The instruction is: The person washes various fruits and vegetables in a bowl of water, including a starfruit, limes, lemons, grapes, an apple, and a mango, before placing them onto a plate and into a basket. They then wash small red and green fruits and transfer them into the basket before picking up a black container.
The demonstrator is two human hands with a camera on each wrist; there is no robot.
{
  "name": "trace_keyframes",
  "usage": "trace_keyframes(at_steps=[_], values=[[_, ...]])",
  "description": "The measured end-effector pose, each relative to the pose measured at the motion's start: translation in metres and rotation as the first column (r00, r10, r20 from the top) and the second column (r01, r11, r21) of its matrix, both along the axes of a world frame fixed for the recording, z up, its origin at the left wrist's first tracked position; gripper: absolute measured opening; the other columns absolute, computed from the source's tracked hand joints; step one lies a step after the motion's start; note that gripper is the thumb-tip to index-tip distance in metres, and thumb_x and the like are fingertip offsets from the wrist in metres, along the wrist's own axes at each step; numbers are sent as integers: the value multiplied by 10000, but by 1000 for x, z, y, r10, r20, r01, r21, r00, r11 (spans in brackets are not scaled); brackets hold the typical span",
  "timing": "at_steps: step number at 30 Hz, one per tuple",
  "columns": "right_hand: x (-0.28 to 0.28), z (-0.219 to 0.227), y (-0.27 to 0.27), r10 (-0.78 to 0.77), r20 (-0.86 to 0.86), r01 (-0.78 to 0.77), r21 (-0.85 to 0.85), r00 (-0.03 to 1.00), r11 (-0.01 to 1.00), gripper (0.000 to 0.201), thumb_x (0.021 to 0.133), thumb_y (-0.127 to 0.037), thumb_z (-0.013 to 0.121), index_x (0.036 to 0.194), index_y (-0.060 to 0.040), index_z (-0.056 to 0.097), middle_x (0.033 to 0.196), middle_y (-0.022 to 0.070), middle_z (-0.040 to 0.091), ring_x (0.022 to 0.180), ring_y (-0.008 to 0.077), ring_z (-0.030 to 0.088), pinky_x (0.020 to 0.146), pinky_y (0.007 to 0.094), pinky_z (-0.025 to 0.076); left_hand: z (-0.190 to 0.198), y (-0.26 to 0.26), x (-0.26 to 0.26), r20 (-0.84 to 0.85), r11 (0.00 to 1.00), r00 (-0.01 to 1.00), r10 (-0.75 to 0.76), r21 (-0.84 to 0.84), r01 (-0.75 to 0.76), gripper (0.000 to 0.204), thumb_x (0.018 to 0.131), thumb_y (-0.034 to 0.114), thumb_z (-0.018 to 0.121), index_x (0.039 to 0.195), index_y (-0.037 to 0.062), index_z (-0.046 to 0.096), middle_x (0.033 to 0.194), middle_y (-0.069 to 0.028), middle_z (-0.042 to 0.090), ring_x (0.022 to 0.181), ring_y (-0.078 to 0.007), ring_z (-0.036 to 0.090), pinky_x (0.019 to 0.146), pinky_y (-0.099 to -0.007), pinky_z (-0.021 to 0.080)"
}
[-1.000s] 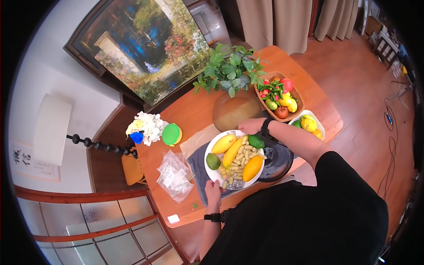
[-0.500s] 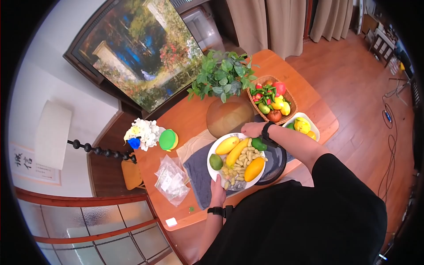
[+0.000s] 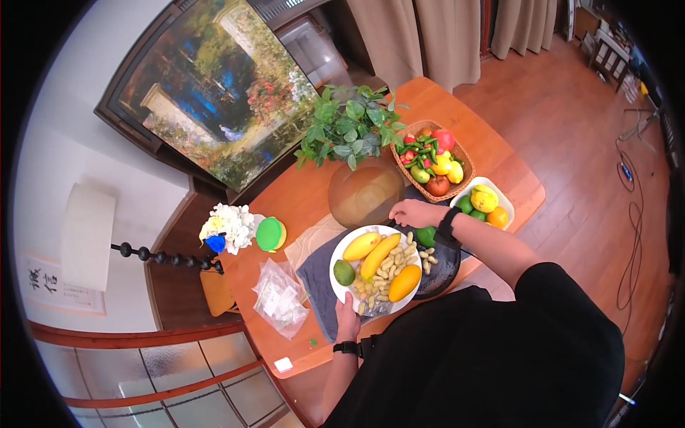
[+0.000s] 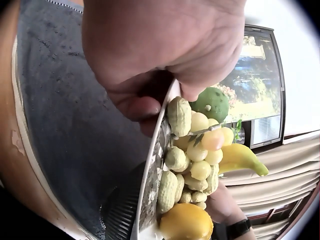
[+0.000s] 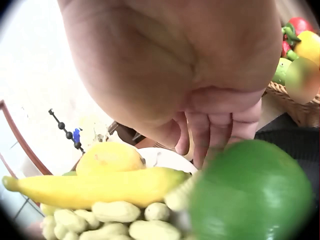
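Observation:
A white plate (image 3: 338, 291) holds mangoes, a banana-like yellow fruit (image 3: 379, 258), grapes, peanuts (image 4: 169, 191) and a green fruit (image 3: 344, 272). My left hand (image 3: 347, 320) grips its near-left rim, fingers beneath it in the left wrist view. Just beyond the far-right rim is my right hand (image 3: 419, 214), its fingers loosely bent downward; the right wrist view shows no object between thumb and fingers. Another green fruit (image 5: 252, 192) lies close below that hand. More peanuts (image 3: 428, 261) are beside the plate, over a dark round tray (image 3: 446, 274).
A dark cloth (image 3: 314, 269) lies under the plate. Farther back are a brown round mat (image 3: 364, 192), a leafy plant (image 3: 349, 125) and a fruit basket (image 3: 464, 153). A fruit bowl (image 3: 505, 196) stands right; a plastic bag (image 3: 280, 303), green-lidded container (image 3: 270, 234) and flowers (image 3: 232, 225) are left.
The plate has shifted slightly left and nearer, leaving a gap from my right hand. The green fruit and some peanuts on its right side now appear outside the rim. My left hand keeps its grip.

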State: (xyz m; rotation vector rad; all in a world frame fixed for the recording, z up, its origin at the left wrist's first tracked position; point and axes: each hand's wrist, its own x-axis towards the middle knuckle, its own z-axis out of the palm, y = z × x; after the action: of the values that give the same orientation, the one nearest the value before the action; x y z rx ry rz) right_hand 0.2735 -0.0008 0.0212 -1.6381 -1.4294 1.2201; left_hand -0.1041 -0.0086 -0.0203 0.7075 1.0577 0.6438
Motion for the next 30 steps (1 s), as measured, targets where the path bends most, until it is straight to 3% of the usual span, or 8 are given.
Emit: trace_keyframes(at_steps=[4,5,6,8,12,14,21,30], values=[[-7,12,-33,-123,149,90,210,981,974,284,922,-165,566,1132,13,637,941,155,709,851,315,687,773,382,540,3,-1,-4,15,1000,1000,-1,12,1,396,1059,187,434,1411,15,380,1372,-135,523,1218,-263,560,1028,-413,472],[-17,37,-43,-111,112,94,153,988,984,314,908,-170,599,1171,-1,632,1002,171,700,927,346,671,838,397,534,5,-1,-3,-16,1000,1000,13,14,-13,395,1057,190,441,1406,12,388,1363,-135,529,1210,-259,563,1023,-411,473],[-24,32,-50,-94,218,18,327,971,945,382,896,-184,620,1246,-31,604,1160,191,653,1074,352,624,934,398,503,8,-2,-2,-47,1000,999,27,16,-27,395,1055,192,449,1401,9,395,1355,-136,534,1203,-255,567,1018,-409,475],[-42,50,-56,-22,203,-47,329,979,943,495,872,-232,663,1327,-64,559,1328,216,550,1224,363,536,1043,415,432,13,-1,-2,-44,999,999,25,24,-24,393,1053,193,456,1396,9,403,1346,-136,540,1196,-251,569,1016,-408,475],[-77,68,-51,-29,363,-138,427,932,894,568,850,-283,698,1357,-82,539,1394,229,485,1301,378,467,1096,440,373,22,-1,0,-46,1000,999,17,25,-16,394,1049,196,468,1390,6,414,1333,-138,550,1187,-249,572,1016,-406,470],[-88,56,-43,81,416,-274,430,906,860,594,827,-314,724,1355,-108,549,1428,231,448,1331,407,423,1122,468,333,23,2,2,-55,999,998,13,36,-11,398,1049,198,470,1393,5,412,1333,-139,549,1187,-251,572,1017,-407,468],[-98,51,-48,14,498,-257,422,867,869,546,760,-198,761,1277,-121,601,1293,171,512,1216,360,504,1062,452,380,22,5,5,-44,998,998,42,42,-40,407,1048,203,473,1397,4,409,1353,-143,536,1210,-261,556,1025,-414,462],[-106,44,-40,-45,506,-253,502,861,827,420,758,-222,762,1131,-104,611,1085,82,560,1101,296,542,976,430,403,20,2,8,-41,999,999,22,45,-20,415,1050,203,465,1407,3,401,1371,-145,524,1218,-266,552,1040,-419,451]])
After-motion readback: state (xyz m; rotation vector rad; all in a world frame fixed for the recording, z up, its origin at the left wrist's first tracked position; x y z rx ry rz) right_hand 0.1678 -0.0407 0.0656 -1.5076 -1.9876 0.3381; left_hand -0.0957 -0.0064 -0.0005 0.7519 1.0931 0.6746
